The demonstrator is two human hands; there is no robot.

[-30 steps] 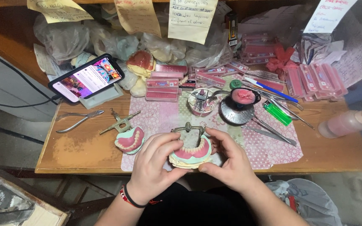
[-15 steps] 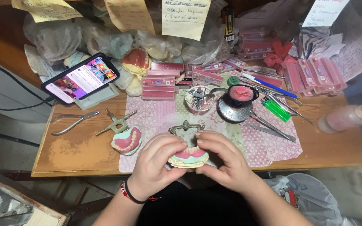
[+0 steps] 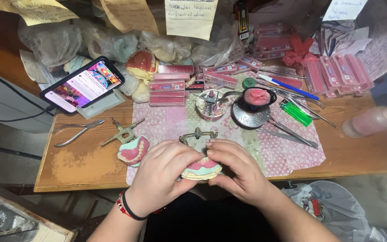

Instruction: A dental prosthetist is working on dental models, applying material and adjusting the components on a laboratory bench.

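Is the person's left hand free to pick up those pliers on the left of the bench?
Probably not right away: the left hand and right hand both grip the denture model. The pliers lie uncovered on the bench, nothing blocking them.

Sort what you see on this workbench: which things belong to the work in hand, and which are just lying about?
In hand:
left hand
right hand
denture model
metal articulator

Lying about:
second denture
pliers
smartphone
green lighter
pink bottle

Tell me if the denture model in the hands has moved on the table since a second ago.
No. The denture model stays at the table's near edge, just below the brass frame, held in both hands, left and right.
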